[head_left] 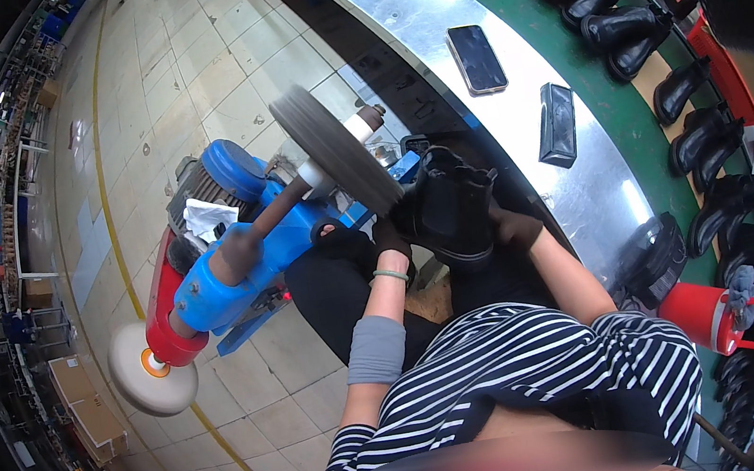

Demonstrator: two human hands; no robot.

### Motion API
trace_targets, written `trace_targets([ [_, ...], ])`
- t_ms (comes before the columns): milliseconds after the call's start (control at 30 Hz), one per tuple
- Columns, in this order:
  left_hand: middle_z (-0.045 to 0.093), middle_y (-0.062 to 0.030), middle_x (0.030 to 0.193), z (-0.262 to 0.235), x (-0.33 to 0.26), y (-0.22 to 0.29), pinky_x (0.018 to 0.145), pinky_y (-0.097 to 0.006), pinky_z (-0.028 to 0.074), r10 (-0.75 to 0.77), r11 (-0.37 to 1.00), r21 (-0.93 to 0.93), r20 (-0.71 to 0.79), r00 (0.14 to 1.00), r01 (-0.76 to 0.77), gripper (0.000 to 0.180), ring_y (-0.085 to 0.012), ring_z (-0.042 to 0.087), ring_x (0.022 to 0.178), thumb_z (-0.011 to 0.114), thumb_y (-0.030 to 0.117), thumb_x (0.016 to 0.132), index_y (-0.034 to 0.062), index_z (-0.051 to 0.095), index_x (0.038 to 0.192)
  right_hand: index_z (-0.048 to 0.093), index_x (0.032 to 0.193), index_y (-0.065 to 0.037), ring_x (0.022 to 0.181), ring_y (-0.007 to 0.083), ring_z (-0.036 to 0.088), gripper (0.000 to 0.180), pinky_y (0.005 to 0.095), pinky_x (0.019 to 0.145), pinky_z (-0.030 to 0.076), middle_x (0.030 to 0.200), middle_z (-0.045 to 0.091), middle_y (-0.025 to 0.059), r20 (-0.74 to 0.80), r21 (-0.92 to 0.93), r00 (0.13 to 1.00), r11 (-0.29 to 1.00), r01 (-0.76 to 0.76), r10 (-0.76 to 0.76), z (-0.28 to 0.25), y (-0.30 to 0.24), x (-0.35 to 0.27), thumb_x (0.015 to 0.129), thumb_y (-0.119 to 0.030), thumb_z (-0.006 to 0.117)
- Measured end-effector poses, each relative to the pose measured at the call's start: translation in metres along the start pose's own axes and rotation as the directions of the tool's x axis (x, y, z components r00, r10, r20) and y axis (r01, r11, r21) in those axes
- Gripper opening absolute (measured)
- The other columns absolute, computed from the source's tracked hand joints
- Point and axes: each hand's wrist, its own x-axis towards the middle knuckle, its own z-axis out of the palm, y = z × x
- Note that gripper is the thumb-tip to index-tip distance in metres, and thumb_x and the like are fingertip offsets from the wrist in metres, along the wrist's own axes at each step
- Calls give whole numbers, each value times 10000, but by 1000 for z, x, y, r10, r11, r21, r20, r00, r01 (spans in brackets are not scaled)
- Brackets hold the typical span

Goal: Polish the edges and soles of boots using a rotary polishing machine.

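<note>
Striped sleeves lead to the left hand [390,237] and right hand [517,228], both clasping a black boot [449,207] against the grey wheel [337,150]; it looks stiff, fairly light, best gripped by both sides.

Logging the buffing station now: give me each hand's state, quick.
Left hand: closed on the black leather ankle boot, beside the dark spinning buffing wheel.
Right hand: closed on the same boot.

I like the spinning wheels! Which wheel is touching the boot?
The dark grey buffing wheel, against the black leather boot; the white wheel spins free, far left.
</note>
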Motion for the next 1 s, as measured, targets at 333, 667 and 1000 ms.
trace_targets([
  [333, 536, -106, 1279, 73, -51, 60, 1044, -412, 353, 241, 844, -529, 238, 941, -82, 434, -285, 480, 1196, 386, 361, 971, 59, 508, 1257, 533, 1184, -45, 987, 178, 590, 499, 293, 858, 476, 1084, 606, 51, -242, 402, 960, 915, -33, 141, 31, 18, 10, 704, -68, 667],
  [667, 490, -135, 1342, 16, -83, 31, 1041, -395, 378, 168, 898, -416, 625, 762, 144, 475, -300, 497, 1189, 373, 369, 972, 43, 491, 1298, 432, 1325, -19, 1018, 279, 599, 812, 351, 894, 477, 1191, 532, 169, 242, -844, 925, 407, 350, -293, 116, -127, -32, 611, -214, 764],
  [1000, 497, -142, 1326, -207, -217, -11, 1011, -387, 411, 193, 976, -191, 559, 807, -102, 409, -280, 515, 1162, 341, 281, 996, 25, 503, 1270, 425, 1339, -65, 968, 377, 610, 947, 468, 769, 530, 1146, 511, 234, 182, -944, 933, -210, 254, 312, 145, -114, 66, 521, -349, 809],
])
